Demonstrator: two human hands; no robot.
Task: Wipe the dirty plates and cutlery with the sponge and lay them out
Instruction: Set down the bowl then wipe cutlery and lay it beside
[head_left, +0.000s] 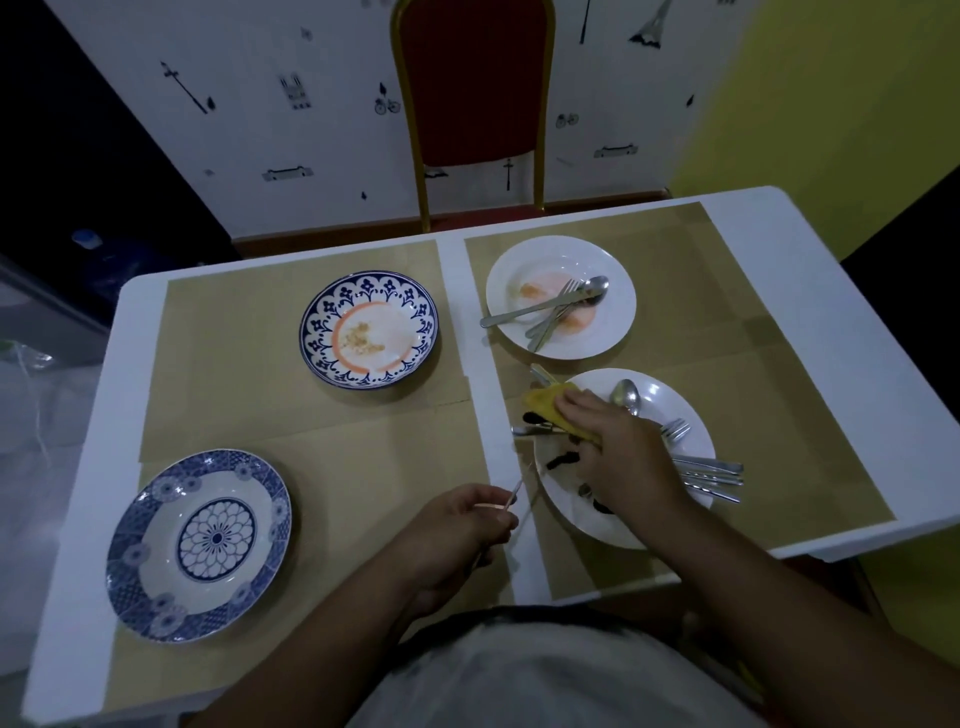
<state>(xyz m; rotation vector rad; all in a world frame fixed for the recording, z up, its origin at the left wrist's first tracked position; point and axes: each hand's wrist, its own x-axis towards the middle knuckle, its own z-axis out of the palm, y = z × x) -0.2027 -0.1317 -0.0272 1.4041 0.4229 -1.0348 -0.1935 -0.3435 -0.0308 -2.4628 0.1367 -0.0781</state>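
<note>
Four plates: a blue floral plate (415, 312), a blue mosaic-patterned plate (156, 499), a far white plate (615, 322), a near white plate (667, 397). One yellow sponge (545, 402). Two spoons (595, 286) (626, 394). Thin sticks (511, 493) (two, as far as blur allows). Forks overlap, uncountable.

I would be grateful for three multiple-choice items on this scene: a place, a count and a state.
1. Where is the yellow sponge?
A) on the chair
B) at the rim of the near right white plate, under the right hand
C) on the floor
2. How many plates stand on the table?
A) two
B) four
C) six
3. The left hand is:
A) flat on the table
B) holding a fork
C) pinching thin sticks
Key: B, the fingers press it there; B, two blue-patterned and two white; C, pale sticks pass through its grip.
</note>
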